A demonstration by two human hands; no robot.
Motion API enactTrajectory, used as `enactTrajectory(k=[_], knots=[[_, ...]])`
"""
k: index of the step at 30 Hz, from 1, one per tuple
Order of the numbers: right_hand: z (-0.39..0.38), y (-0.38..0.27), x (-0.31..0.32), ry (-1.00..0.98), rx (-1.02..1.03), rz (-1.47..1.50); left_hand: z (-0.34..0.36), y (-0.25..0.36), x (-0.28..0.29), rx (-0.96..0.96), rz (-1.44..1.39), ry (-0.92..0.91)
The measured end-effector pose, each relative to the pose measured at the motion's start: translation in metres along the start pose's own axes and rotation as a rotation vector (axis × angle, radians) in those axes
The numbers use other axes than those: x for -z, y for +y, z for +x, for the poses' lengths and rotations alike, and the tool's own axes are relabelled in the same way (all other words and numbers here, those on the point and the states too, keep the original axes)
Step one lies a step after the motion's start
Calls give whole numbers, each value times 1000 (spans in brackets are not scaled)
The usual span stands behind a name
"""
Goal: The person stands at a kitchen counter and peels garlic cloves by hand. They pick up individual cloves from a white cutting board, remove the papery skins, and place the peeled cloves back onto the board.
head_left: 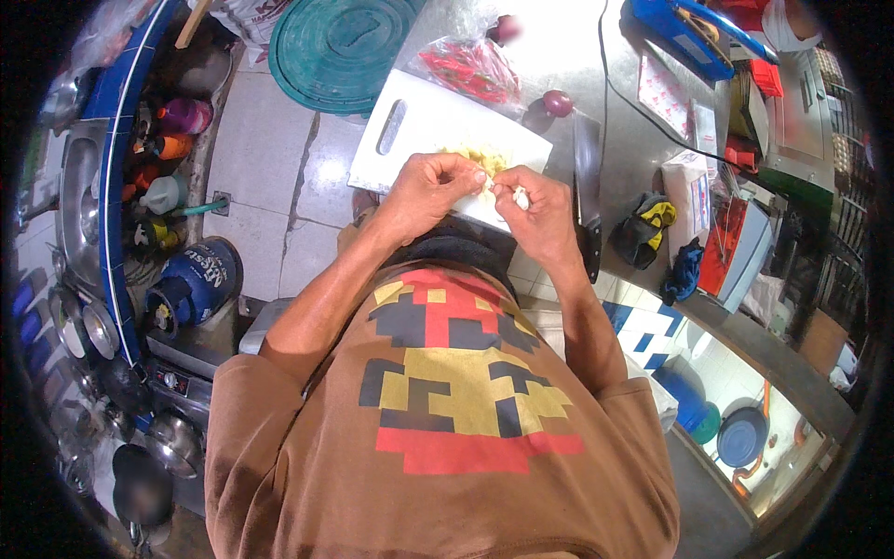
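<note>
Above the near edge of a white cutting board (424,116), my two hands meet at the fingertips. My left hand (428,194) pinches a small whitish piece, which looks like a garlic clove (489,184). The fingers of my right hand (540,212) close on the same piece from the other side. Another pale garlic piece (521,197) pokes out between the right fingers. Just beyond the fingertips, a pile of small yellowish pieces (480,156) lies on the board. A large knife (587,177) rests right of the board, its dark handle toward me.
Behind the board lie a plastic bag of red chilies (470,70) and two red onions, one (558,103) near the knife. A black cable (605,84) crosses the steel table. A round green lid (340,51) is at the far left; a blue gas cylinder (209,265) stands left.
</note>
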State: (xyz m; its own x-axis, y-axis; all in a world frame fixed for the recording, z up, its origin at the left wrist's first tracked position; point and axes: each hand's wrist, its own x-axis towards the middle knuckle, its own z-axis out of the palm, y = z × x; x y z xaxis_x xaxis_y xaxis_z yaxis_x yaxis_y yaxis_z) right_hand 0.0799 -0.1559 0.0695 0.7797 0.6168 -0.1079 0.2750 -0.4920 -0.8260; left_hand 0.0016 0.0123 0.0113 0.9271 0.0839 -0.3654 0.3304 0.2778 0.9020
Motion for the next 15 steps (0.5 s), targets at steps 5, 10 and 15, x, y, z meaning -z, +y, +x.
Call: enactTrajectory(k=[5, 10, 15], knots=[[-2, 4, -2, 0, -107, 90, -2, 3, -8, -112, 19, 132], [0, 3, -4, 47, -64, 45, -10, 8, -10, -178, 242, 191], [0, 3, -4, 34, 8, 59, -13, 8, -9, -174, 203, 133]])
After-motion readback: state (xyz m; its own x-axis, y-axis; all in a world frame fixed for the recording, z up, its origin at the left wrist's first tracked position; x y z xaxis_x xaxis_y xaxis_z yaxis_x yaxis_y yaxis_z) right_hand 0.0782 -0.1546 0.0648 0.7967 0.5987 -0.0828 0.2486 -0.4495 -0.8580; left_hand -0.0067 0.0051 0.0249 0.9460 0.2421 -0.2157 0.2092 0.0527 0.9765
